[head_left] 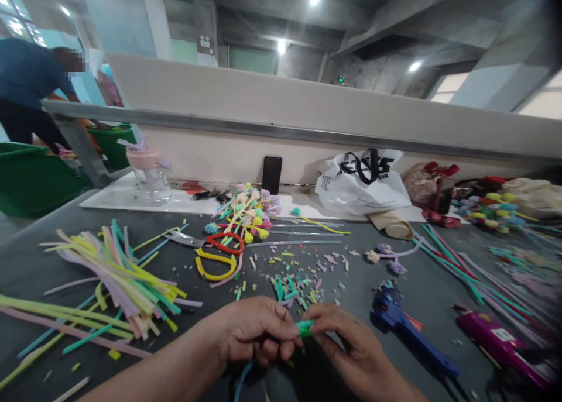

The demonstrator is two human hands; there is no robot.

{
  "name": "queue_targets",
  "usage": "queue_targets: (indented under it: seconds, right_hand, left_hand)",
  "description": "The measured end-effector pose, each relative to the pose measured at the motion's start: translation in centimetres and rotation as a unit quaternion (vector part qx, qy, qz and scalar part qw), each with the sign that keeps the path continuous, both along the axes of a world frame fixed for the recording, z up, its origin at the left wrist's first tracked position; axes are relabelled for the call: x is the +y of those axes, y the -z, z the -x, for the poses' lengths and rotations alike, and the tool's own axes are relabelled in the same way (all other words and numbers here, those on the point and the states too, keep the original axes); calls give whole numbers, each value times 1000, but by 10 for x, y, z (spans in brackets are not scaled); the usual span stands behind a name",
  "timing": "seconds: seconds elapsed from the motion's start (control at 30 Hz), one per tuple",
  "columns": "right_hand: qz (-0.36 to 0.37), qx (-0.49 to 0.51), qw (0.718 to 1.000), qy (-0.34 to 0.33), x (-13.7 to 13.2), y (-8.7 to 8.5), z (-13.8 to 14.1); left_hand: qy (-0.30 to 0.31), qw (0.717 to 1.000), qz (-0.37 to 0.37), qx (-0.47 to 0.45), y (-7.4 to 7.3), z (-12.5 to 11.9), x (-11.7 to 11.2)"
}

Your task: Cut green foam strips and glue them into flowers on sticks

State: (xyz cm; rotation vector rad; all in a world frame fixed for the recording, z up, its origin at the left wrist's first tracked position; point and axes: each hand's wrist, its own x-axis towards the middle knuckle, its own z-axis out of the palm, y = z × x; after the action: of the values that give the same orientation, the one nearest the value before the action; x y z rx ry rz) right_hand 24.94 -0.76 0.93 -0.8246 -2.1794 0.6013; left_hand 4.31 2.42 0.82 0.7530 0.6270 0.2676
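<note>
My left hand [257, 332] and my right hand [345, 340] meet low in the middle of the view, both pinched on a small green piece [304, 328] of foam strip. A teal strip [240, 381] hangs below my left hand. Just beyond my fingers lie several short cut bits [298, 279] of coloured strip on the dark table [395, 261]. Scissors [206, 253] with yellow and red handles lie further back to the left.
A heap of long coloured strips [114, 273] lies at left. A blue glue gun [408, 329] and a purple one [500, 343] lie at right. Finished flowers [248, 212], a phone [271, 175], a white bag [362, 182] stand at the back. A person [30, 86] bends far left.
</note>
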Motion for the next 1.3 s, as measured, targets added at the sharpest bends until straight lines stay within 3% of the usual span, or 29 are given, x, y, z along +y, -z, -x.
queue_targets:
  seconds: [0.2,0.37,0.43,0.53,0.6,0.67,0.8,1.03,1.2,1.3]
  right_hand:
    - [0,12,1000,3,-1,4,0]
    - [136,53,987,65,3,-19,0]
    - [176,64,973,136,15,-29,-1]
    - [158,4,959,237,41,-34,-1]
    - [128,-95,951,266,57,-30,3]
    - [114,-147,948,259,68,-24,10]
    - [110,-201,950,210,74,-14,27]
    - [108,-245,940,212,72,2,39]
    - [112,-224,943,218,72,7,32]
    - [127,-142,957,219,72,10,26]
  left_hand:
    - [-10,999,-30,2,2,0,1]
    - [3,999,-23,-46,-2,13,9]
    - [-45,995,-22,-87,-4,20,15]
    - [-182,971,-24,-155,-5,29,25]
    - [-246,952,-26,-180,-4,34,30]
    - [-271,944,-28,-188,-1,36,32]
    - [-269,948,-27,-168,4,36,32]
    - [-250,960,-45,-118,10,28,29]
    - [-228,967,-44,-109,15,26,30]
    - [-227,968,-30,-105,15,26,29]
